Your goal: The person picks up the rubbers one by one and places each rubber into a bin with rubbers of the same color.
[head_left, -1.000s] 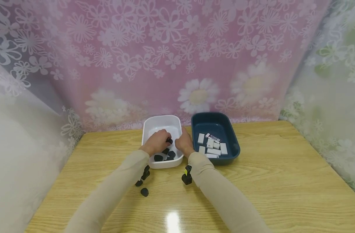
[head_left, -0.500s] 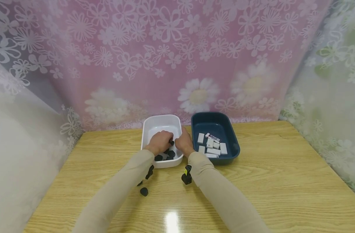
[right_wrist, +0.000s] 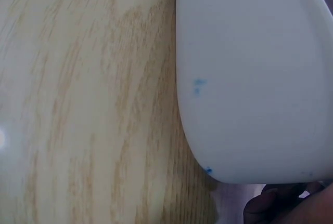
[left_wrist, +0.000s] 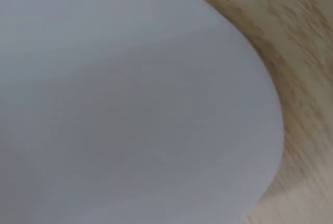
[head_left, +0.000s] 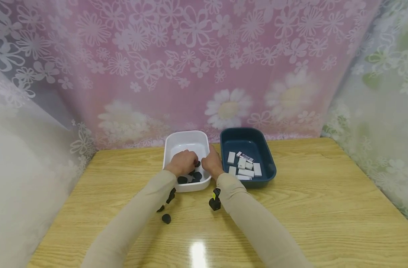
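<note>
In the head view a white plastic tub (head_left: 187, 136) stands on the table with several black lumps (head_left: 182, 180), stone-like in look, in its near part. My left hand (head_left: 182, 163) reaches into it and holds a small black lump (head_left: 198, 163) at its fingertips; the fingers themselves are mostly hidden. At the tub's right rim my right hand (head_left: 212, 163) grips the edge, with its thumb side up. Both wrist views are filled largely by the tub's outer wall (left_wrist: 145, 115). In the right wrist view blurred fingers (right_wrist: 260, 204) show below the wall (right_wrist: 255, 89).
To the right stands a dark blue tub (head_left: 270, 163) with several white erasers (head_left: 246, 173). Two black lumps (head_left: 166, 218) lie on the wooden table (head_left: 307, 208) in front, one partly behind the left sleeve (head_left: 133, 219). A floral curtain (head_left: 204, 74) hangs behind.
My left hand has shifted slightly right inside the white tub, toward its right wall, with the black lump at its fingers. The right hand has stayed on the rim.
</note>
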A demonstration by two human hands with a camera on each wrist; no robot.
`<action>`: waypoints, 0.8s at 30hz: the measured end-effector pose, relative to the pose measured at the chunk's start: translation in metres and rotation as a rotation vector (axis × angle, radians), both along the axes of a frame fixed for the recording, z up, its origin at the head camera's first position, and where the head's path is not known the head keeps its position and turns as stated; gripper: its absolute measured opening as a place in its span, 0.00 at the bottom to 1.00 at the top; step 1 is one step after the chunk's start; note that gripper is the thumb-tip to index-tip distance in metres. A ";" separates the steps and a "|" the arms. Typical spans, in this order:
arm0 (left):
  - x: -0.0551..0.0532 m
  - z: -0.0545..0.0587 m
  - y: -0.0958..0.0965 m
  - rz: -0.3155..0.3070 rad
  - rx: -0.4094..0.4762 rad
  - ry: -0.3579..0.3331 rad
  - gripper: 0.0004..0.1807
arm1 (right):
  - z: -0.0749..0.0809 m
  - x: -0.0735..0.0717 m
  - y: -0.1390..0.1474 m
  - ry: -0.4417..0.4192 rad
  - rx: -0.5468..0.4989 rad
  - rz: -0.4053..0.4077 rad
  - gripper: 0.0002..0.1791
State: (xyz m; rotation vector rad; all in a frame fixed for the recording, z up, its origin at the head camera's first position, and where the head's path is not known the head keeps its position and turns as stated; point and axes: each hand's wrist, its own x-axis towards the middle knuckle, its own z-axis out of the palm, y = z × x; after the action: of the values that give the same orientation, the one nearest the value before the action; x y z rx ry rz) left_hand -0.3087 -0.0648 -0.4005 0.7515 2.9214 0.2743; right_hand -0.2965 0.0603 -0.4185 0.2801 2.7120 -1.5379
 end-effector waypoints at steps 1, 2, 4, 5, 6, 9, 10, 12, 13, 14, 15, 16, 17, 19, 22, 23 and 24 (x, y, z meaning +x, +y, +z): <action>0.000 0.001 -0.001 -0.001 -0.008 -0.010 0.08 | 0.000 0.000 0.000 0.003 0.009 0.002 0.35; 0.001 0.001 -0.001 -0.008 -0.022 -0.020 0.08 | 0.000 0.000 -0.001 0.005 0.012 0.004 0.35; 0.002 0.000 -0.003 -0.023 -0.048 -0.027 0.09 | 0.000 0.000 -0.002 0.009 0.019 0.007 0.35; 0.002 0.000 -0.004 -0.032 -0.060 -0.023 0.09 | 0.001 0.001 -0.002 0.011 0.016 0.008 0.35; 0.002 0.000 -0.005 -0.039 -0.065 -0.021 0.09 | 0.001 0.001 -0.002 0.010 0.017 0.007 0.36; 0.003 -0.001 -0.010 -0.051 -0.070 0.002 0.09 | 0.001 0.003 -0.003 -0.004 -0.004 0.006 0.35; 0.002 -0.001 -0.012 -0.053 -0.064 0.010 0.10 | 0.001 0.003 -0.003 -0.005 -0.007 0.004 0.36; 0.002 0.003 -0.015 -0.065 -0.046 0.026 0.11 | 0.000 0.003 -0.003 -0.007 -0.002 0.004 0.36; 0.002 0.005 -0.016 -0.074 -0.045 0.035 0.12 | 0.001 0.003 -0.003 -0.004 0.002 0.004 0.36; 0.003 0.008 -0.017 -0.080 -0.046 0.039 0.12 | 0.001 0.003 -0.003 0.000 0.007 0.004 0.36; 0.003 0.010 -0.018 -0.086 -0.042 0.048 0.12 | 0.001 0.003 -0.002 0.004 0.012 0.004 0.37; 0.004 0.013 -0.020 -0.090 -0.034 0.057 0.12 | 0.002 0.002 -0.002 0.006 0.017 0.004 0.37; 0.005 0.015 -0.022 -0.090 -0.028 0.067 0.12 | 0.002 0.002 -0.001 0.005 0.017 0.005 0.36; 0.008 0.019 -0.026 -0.085 -0.015 0.084 0.13 | 0.001 0.002 -0.001 0.001 0.006 0.005 0.36; 0.014 0.023 -0.038 -0.073 0.025 0.122 0.13 | 0.001 0.001 0.000 -0.014 -0.007 0.006 0.36; 0.016 0.024 -0.043 -0.067 0.038 0.135 0.13 | 0.000 0.001 0.000 -0.019 -0.011 0.007 0.37; 0.018 0.025 -0.048 -0.064 0.054 0.153 0.13 | 0.000 0.000 -0.001 -0.025 -0.015 0.008 0.36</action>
State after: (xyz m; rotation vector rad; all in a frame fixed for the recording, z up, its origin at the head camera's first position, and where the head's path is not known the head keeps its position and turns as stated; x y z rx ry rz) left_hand -0.2904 -0.1124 -0.3758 0.9106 3.0365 0.3036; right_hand -0.2965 0.0597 -0.4185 0.2863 2.6784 -1.5407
